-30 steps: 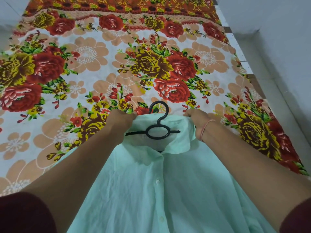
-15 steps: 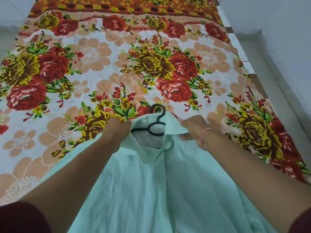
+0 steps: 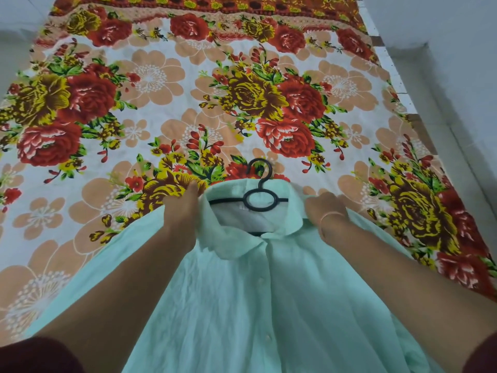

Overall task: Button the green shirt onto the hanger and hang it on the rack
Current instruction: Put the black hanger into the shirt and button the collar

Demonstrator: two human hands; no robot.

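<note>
Fingers of our left hand (image 3: pixel 180 212) curl over the left shoulder of the green shirt (image 3: pixel 242 313), clenched on the cloth just beside the collar (image 3: pixel 236 246); their tips are hidden behind the hand. Our dark maroon sleeve (image 3: pixel 35 356) shows at the lower left corner. The shirt lies front-up on the floral sheet (image 3: pixel 150 76), collar end farthest from us, body spreading toward us. Its 2 front panels meet along the middle, where 2 pale buttons (image 3: pixel 260 280) show; we cannot tell whether they are fastened. Inside the open collar lies the black hanger (image 3: pixel 258 203), its ring in the neck opening and its hook (image 3: pixel 259 169) poking out onto the sheet. To the right, the fingers of our right hand (image 3: pixel 324 208) grasp the shirt's other shoulder, with a thin band (image 3: pixel 330 215) round that wrist. A grey surface (image 3: pixel 457 63) runs along the sheet's right edge.
</note>
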